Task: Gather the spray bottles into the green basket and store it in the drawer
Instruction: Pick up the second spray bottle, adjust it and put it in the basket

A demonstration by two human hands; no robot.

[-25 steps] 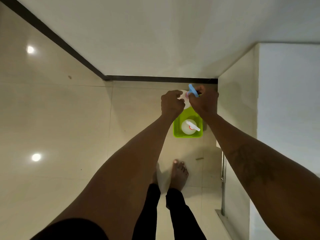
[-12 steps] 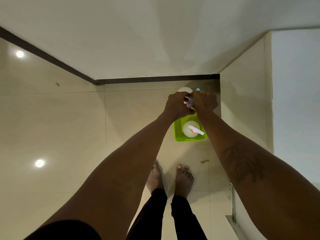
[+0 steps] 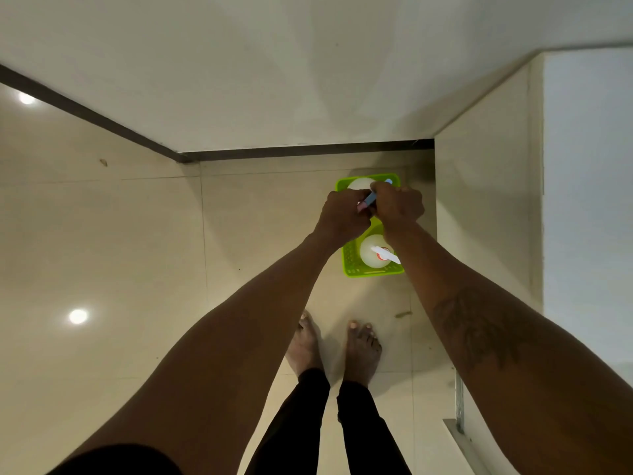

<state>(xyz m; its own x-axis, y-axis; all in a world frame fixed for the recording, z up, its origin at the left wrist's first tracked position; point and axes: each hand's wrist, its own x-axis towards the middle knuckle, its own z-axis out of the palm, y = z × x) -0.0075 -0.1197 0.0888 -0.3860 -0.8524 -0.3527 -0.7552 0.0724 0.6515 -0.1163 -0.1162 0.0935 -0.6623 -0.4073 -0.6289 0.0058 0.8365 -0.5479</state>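
A green basket (image 3: 351,261) stands on the tiled floor beside the cabinet. In its near end sits a white spray bottle with a white trigger and red collar (image 3: 372,256). Over its far end is a second white spray bottle with a blue trigger head (image 3: 359,184). My left hand (image 3: 342,217) and my right hand (image 3: 397,205) are both closed around that blue head, side by side above the basket. My hands hide the middle of the basket and most of the blue-headed bottle.
A tall cream cabinet side (image 3: 486,200) rises right of the basket, with a metal rail (image 3: 459,402) lower right. A dark skirting strip (image 3: 308,150) marks the wall corner behind the basket. My bare feet (image 3: 363,351) stand just short of the basket. Open floor lies to the left.
Both hands have moved down with the blue-headed bottle, from above the basket's far rim to within its far end. The basket's far edge now shows beyond my hands.
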